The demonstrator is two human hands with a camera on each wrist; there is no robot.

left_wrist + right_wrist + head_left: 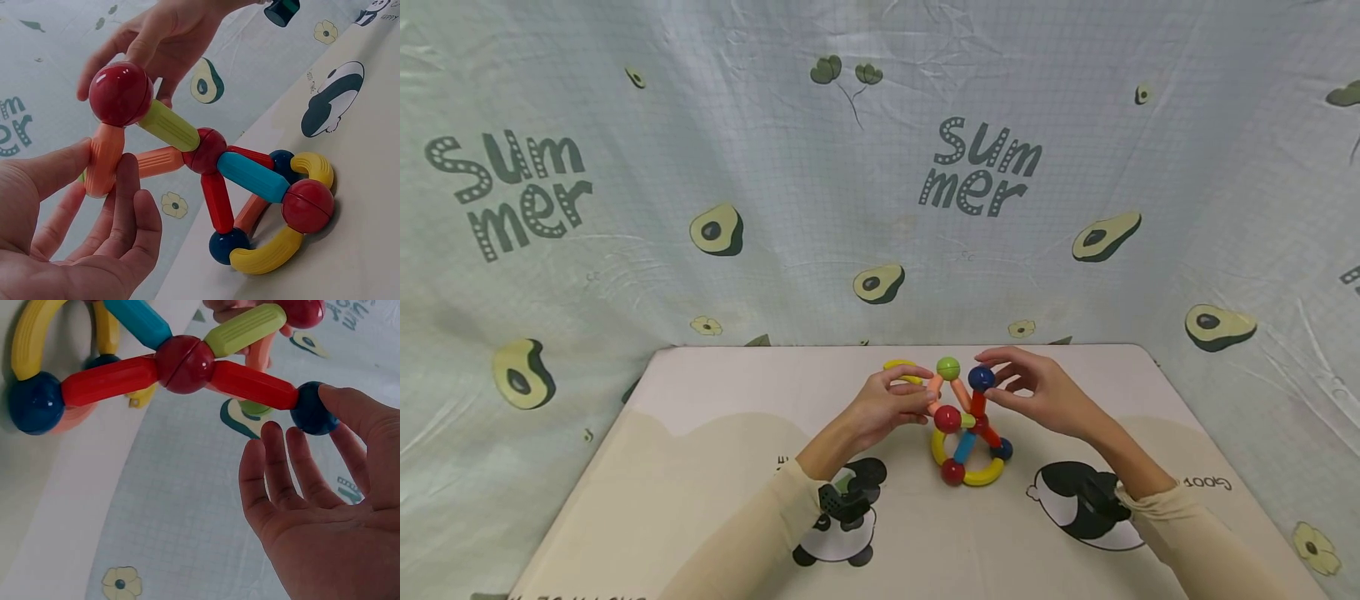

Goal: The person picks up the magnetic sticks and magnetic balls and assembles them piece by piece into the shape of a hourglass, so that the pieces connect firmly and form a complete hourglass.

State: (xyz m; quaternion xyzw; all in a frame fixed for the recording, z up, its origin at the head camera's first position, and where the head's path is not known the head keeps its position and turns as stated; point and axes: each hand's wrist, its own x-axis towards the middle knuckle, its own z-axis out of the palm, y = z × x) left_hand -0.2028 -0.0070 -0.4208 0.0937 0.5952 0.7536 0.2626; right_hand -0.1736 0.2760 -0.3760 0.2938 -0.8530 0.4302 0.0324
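Observation:
A magnetic ball-and-rod toy structure stands on the table, built on a ring with curved yellow rods (985,476). At its middle a red ball (206,150) joins blue, red, lime and salmon rods. My left hand (883,406) pinches a salmon rod (104,159) between thumb and fingers, just below the outer red ball (121,94). On the other side, my right hand (1037,390) holds the upper dark blue ball (314,409) between thumb and index finger, its other fingers spread. A green ball (948,368) sits at the top between both hands.
Behind my left hand lies a curved yellow piece (901,365), partly hidden by it. The pale table (700,467) carries printed pandas and lettering. A hanging cloth with avocado prints (805,208) surrounds the table's back and sides.

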